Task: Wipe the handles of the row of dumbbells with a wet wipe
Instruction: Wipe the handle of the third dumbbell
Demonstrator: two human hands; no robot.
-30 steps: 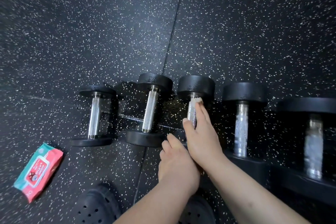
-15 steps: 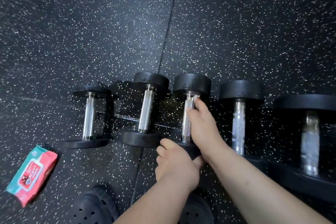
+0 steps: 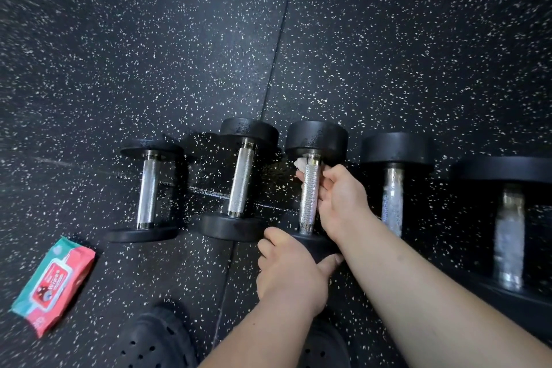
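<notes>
Several black dumbbells with metal handles lie in a row on the floor. My right hand (image 3: 340, 200) curls round the handle of the middle dumbbell (image 3: 310, 197) from the right. It holds a white wet wipe (image 3: 301, 165), which peeks out on the handle's left near the far head. My left hand (image 3: 288, 270) grips the near black head of that same dumbbell (image 3: 316, 243). Two smaller dumbbells (image 3: 148, 193) (image 3: 240, 181) lie to the left. To the right lie two larger ones (image 3: 392, 197) (image 3: 509, 233), their handles streaked white and wet.
A red and teal pack of wipes (image 3: 53, 281) lies on the speckled black rubber floor (image 3: 179, 54) at the lower left. My black perforated shoe (image 3: 155, 340) shows at the bottom, beside the left arm. A seam in the floor mats runs from the top down past the second dumbbell.
My right hand has shifted from on top of the middle handle to its right side, wrapping under it, so the wipe now shows on the left. My left hand stays on the near head.
</notes>
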